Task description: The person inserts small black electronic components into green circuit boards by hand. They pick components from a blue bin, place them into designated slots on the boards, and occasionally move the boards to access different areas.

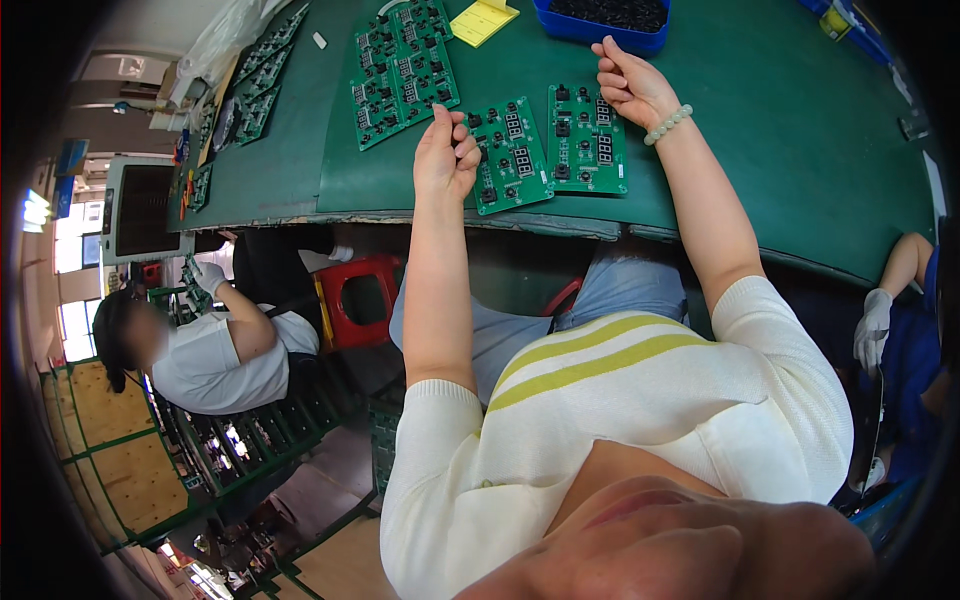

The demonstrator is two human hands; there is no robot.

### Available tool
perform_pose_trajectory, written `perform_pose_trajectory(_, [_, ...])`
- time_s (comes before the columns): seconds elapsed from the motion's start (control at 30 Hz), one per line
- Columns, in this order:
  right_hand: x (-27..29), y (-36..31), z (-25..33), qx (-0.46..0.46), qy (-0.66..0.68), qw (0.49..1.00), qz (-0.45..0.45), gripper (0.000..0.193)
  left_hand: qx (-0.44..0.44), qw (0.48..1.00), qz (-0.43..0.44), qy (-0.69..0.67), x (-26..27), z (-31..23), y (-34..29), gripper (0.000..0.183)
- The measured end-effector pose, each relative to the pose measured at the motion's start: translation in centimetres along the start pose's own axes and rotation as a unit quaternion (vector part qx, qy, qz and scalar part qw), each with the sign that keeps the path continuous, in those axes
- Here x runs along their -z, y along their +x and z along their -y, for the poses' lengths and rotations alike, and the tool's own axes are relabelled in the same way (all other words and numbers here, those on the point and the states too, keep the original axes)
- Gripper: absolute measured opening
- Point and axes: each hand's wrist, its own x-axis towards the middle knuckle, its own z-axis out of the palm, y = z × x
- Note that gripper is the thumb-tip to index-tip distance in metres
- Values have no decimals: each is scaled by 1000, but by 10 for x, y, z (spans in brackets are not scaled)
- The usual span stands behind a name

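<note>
My left hand (447,158) is closed, thumb and fingertips pinched together, at the left edge of a green circuit board (512,165) with black parts and digit displays. What the fingertips hold, if anything, is too small to make out. A second circuit board (583,150) lies just to its right. Over that board's upper right corner is my right hand (638,88), its thumb and forefinger closed in a pinch below the blue bin (600,36). Anything between those fingertips cannot be made out. Small black parts (612,12) fill the bin.
Several joined circuit boards (405,75) lie at the upper left, beside a yellow notepad (483,22). More boards (262,78) line the table's left side. A gloved co-worker (235,350) sits left near a red stool (365,305). Another person's gloved hand (873,330) is at the right.
</note>
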Motion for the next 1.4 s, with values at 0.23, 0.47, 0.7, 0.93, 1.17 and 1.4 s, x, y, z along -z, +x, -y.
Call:
perform_pose_trajectory(0.23, [-10,-2,-3,65,-253,965,-16,28,37,999,-9,4,-8,-6,-1,33])
perform_pose_trajectory(0.47, [-13,-4,-8,202,-567,798,8,20,-15,993,-8,121,-18,-3,-7,25])
perform_pose_trajectory(0.7, [-17,-11,-15,253,-730,633,-37,15,-21,986,-7,168,-11,3,-6,18])
perform_pose_trajectory(0.93, [-21,-17,-16,231,-792,563,-53,14,-53,949,-1,310,-19,0,-12,18])
perform_pose_trajectory(1.17, [-24,-17,-15,209,-805,555,-31,13,-217,779,-38,587,-11,15,-8,20])
perform_pose_trajectory(1.4, [-28,-21,-12,190,-833,519,-36,15,-258,655,-7,710,-14,17,-12,19])
